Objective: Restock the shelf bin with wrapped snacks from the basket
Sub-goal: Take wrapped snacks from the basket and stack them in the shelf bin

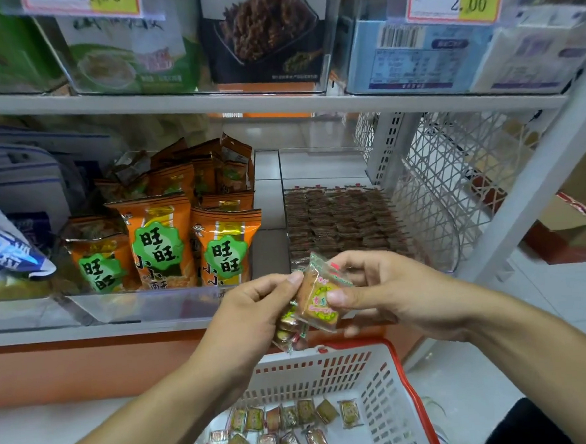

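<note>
Clear-wrapped square snacks (318,297), pinched between left hand (256,313) and right hand (388,293) above the white slotted plastic basket (381,398), apparently await placing into the clear shelf bin (434,247) beyond it.

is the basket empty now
No, the white basket with the red rim holds a scatter of wrapped snacks on its floor, below the left hand and right hand.

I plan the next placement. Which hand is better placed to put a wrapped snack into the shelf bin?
Probably the right hand. It pinches a single wrapped snack directly below the shelf bin, while the left hand grips a bundle of snacks farther left.
</note>
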Action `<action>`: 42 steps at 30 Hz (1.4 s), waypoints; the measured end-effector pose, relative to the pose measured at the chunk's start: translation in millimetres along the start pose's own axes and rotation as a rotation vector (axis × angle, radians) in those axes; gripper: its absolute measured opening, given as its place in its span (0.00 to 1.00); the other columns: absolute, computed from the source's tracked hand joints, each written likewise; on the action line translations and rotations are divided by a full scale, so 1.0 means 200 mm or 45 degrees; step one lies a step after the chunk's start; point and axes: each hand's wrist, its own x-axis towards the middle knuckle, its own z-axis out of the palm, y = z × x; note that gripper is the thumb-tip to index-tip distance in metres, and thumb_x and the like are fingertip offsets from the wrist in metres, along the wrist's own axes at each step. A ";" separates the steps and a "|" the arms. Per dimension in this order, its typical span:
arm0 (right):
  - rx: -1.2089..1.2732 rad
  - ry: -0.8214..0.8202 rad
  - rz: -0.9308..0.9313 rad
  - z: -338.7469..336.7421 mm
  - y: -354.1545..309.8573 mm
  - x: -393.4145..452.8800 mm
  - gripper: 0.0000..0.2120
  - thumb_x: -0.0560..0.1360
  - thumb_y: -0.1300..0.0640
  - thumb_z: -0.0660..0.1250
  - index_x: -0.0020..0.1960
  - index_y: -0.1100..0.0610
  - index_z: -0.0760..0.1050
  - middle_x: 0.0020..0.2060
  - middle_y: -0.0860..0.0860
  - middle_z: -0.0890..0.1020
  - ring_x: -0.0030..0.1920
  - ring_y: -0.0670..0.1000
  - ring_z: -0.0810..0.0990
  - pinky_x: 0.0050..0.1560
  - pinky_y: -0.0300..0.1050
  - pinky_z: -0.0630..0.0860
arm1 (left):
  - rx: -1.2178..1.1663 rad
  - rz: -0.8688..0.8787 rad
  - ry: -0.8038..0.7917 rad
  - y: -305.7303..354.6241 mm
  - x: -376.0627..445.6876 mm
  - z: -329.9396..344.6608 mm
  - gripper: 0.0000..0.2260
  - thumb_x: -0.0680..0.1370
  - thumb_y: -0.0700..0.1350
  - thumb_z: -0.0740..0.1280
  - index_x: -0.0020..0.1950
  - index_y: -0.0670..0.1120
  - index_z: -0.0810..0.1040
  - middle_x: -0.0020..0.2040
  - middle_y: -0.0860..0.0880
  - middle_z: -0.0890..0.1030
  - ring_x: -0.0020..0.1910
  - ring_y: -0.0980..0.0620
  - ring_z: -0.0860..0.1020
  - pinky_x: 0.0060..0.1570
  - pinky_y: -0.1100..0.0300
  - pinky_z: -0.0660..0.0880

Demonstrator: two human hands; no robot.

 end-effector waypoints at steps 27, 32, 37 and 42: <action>-0.998 1.051 -0.296 -0.42 -0.13 1.17 0.14 0.77 0.61 0.68 0.62 0.58 0.79 0.60 0.62 0.77 0.61 0.61 0.77 0.62 0.50 0.74 | -0.053 -0.192 0.129 0.04 0.19 0.06 0.11 0.79 0.40 0.73 0.59 0.51 0.83 0.36 0.49 0.85 0.32 0.44 0.79 0.31 0.54 0.81; -1.004 0.989 -0.242 -0.43 -0.14 1.12 0.23 0.78 0.63 0.68 0.72 0.56 0.72 0.69 0.60 0.71 0.68 0.59 0.73 0.68 0.47 0.69 | -0.175 -0.212 0.169 0.08 0.21 0.04 0.19 0.82 0.34 0.56 0.55 0.48 0.86 0.43 0.45 0.87 0.37 0.42 0.83 0.29 0.50 0.82; -0.907 1.047 -0.482 -0.29 -0.21 0.83 0.17 0.77 0.58 0.71 0.65 0.53 0.75 0.62 0.54 0.76 0.59 0.54 0.79 0.62 0.50 0.76 | -0.228 -0.036 0.129 0.11 0.14 0.03 0.21 0.84 0.32 0.55 0.62 0.50 0.82 0.51 0.49 0.87 0.44 0.41 0.85 0.48 0.36 0.83; -0.686 0.605 -0.336 0.00 -0.13 0.30 0.19 0.66 0.38 0.75 0.53 0.46 0.79 0.44 0.47 0.83 0.42 0.44 0.82 0.40 0.45 0.78 | -0.240 0.153 0.098 0.12 0.09 0.03 0.22 0.83 0.32 0.59 0.69 0.55 0.76 0.58 0.54 0.86 0.54 0.45 0.85 0.59 0.36 0.79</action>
